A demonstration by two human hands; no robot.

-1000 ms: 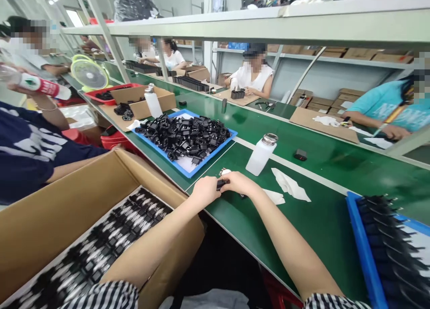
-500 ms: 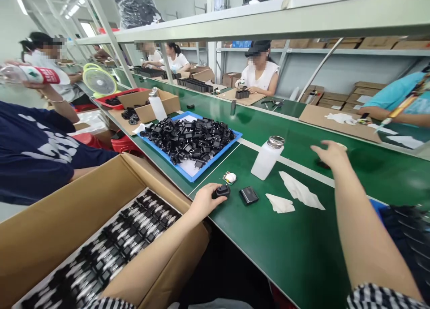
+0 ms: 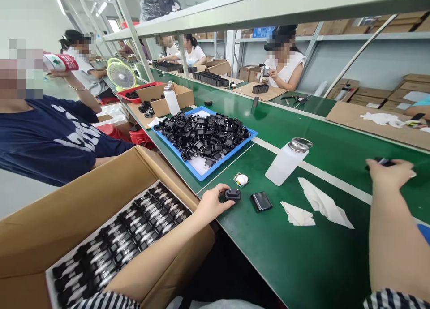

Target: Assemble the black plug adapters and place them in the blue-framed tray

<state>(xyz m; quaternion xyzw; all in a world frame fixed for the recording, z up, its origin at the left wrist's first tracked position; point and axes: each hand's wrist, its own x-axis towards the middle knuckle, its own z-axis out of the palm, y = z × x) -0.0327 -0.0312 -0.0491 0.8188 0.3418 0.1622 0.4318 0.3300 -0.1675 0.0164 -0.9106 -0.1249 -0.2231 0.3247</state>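
My left hand (image 3: pixel 211 203) rests on the green bench near its front edge, fingers closed on a small black plug part (image 3: pixel 233 194). A flat black casing (image 3: pixel 261 201) lies just right of it, and a small white and green circuit piece (image 3: pixel 241 179) lies behind. My right hand (image 3: pixel 389 171) is stretched far to the right over the green belt, closed on a small black part (image 3: pixel 380 161). A white dispenser bottle (image 3: pixel 287 161) with a metal top leans between the two hands.
A blue tray (image 3: pixel 247 141) piled with black plug parts sits behind. White wipes (image 3: pixel 322 202) lie on the bench. A cardboard box (image 3: pixel 101 183) of packed black parts stands at my left. Co-workers sit on both sides of the belt; a green fan (image 3: pixel 121 75) stands far left.
My right hand left the black casing on the bench, reached right across the belt and closed on a small black part. My left hand stayed put with the plug part.
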